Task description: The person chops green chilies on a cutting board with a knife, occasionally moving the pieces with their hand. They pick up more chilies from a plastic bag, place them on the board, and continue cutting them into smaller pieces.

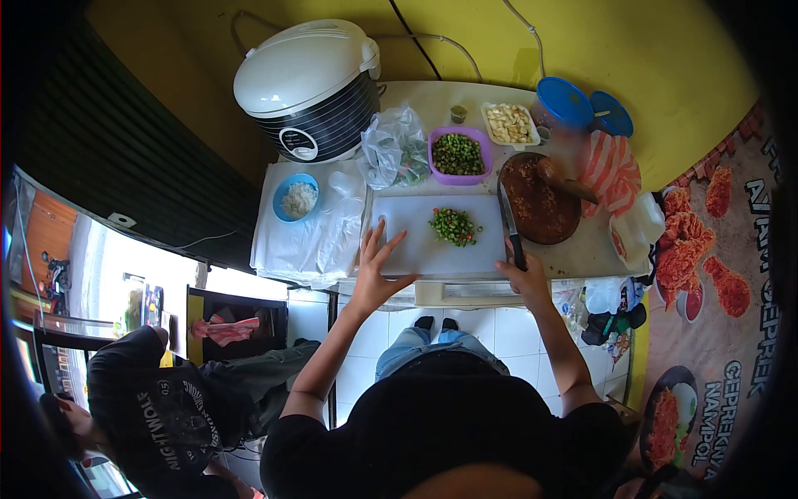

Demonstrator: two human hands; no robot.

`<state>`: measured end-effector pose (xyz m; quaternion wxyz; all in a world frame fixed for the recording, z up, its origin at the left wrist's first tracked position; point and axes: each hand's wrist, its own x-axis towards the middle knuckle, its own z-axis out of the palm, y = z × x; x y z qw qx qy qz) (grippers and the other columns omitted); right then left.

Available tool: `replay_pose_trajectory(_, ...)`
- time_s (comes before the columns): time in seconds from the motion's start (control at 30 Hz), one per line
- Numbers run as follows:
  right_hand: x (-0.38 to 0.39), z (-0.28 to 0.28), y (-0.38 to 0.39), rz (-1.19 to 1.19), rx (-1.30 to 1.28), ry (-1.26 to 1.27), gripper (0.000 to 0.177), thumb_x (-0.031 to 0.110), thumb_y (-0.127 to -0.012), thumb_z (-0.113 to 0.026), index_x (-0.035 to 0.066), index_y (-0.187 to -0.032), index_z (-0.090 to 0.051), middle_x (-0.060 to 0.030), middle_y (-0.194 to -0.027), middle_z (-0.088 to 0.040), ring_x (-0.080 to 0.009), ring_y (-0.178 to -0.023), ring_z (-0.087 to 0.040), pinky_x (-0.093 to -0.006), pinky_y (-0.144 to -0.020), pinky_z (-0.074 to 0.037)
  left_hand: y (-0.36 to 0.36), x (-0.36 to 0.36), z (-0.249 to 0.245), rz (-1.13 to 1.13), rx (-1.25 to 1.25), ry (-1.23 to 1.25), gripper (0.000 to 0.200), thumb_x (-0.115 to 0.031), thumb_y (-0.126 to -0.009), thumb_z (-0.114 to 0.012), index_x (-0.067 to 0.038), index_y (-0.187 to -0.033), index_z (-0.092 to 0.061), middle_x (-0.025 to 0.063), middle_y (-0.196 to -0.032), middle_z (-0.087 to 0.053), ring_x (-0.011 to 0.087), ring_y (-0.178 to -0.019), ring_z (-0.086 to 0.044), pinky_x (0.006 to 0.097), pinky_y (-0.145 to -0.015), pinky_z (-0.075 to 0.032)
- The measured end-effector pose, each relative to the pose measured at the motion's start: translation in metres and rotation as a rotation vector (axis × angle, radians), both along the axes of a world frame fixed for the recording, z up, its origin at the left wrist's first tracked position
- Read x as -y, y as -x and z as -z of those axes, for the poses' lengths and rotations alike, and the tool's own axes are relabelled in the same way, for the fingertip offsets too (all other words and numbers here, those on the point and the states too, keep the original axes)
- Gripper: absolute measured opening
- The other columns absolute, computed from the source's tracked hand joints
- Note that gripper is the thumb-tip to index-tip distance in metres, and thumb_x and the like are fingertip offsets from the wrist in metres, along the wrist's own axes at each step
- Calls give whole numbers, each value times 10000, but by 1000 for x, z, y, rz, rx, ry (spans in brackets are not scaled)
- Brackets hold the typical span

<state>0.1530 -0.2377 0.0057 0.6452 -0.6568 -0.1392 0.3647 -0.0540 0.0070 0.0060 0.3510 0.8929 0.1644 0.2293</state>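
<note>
My right hand point(525, 276) grips the black handle of a kitchen knife point(507, 213), its blade pointing away from me along the right edge of a white cutting board point(407, 245). Over the board's near left corner, my left hand point(381, 270) is spread with its fingers apart and holds nothing. A small heap of chopped green vegetables with red bits point(453, 227) lies on the board. Behind it stands a purple container point(460, 179) of similar chopped greens. To the right of the knife is a brown mortar point(544, 224) smeared with paste, a pestle point(575, 189) resting in it.
A rice cooker point(320, 108) stands at the back left, near a blue bowl point(279, 202) of rice and a clear plastic bag point(395, 150). Garlic-like cloves fill a white tray point(532, 143). Blue-lidded tubs point(565, 101) and a striped cloth point(613, 173) sit right. Another person point(166, 407) is at left.
</note>
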Motion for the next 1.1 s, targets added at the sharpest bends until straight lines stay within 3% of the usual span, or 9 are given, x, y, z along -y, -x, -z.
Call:
replay_pose_trajectory(0.13,-1,-2,-2,-37,-71,-21,673,87,-863,-716,6,-1457,-410,98,-613,-377,-1,-449,-308,-211,-399,-236,7,-6,-2,55,-43,5,795,-218,-665,-883,-213,-1388,-554,192,-1598,-207,486,-1448,-166,572,-1161,-225)
replay_pose_trajectory(0.4,-3,-12,-7,-45,-109,-80,641,97,-864,-719,-15,-1427,-433,111,-590,-357,0,-428,-286,-211,-396,-205,12,-14,4,140,-60,10,716,-171,-719,-846,-251,-1376,-572,164,-1608,-205,469,-1467,-118,565,-1177,-183)
replay_pose_trajectory(0.63,-4,-13,-7,-24,-176,-111,623,86,-871,-710,-4,-1424,-438,114,-567,-340,0,-404,-268,-215,-387,-180,7,-11,-1,131,-1,-2,687,-154,-706,-848,-222,-1344,-600,179,-1600,-222,477,-1455,-155,571,-1164,-212)
replay_pose_trajectory(0.73,-6,-22,-7,6,-219,-158,512,89,-877,-706,8,-1341,-507,111,-555,-349,3,-391,-275,-209,-374,-176,2,-9,3,100,20,11,700,-165,-689,-861,-212,-1338,-602,185,-1598,-221,492,-1442,-178,576,-1152,-236)
replay_pose_trajectory(0.93,-4,-11,-12,-10,-293,-162,159,131,-908,-693,111,-988,-557,112,-538,-346,8,-375,-275,-205,-353,-173,-4,-5,2,51,21,36,712,-182,-672,-874,-204,-1331,-604,192,-1593,-225,515,-1418,-209,587,-1136,-263)
replay_pose_trajectory(1.1,-5,-13,-13,-13,-293,-97,178,180,-921,-692,130,-855,-535,105,-533,-343,5,-372,-278,-208,-352,-167,-6,-4,4,37,36,-78,707,-215,-664,-874,-198,-1320,-611,201,-1587,-231,519,-1415,-219,597,-1127,-279)
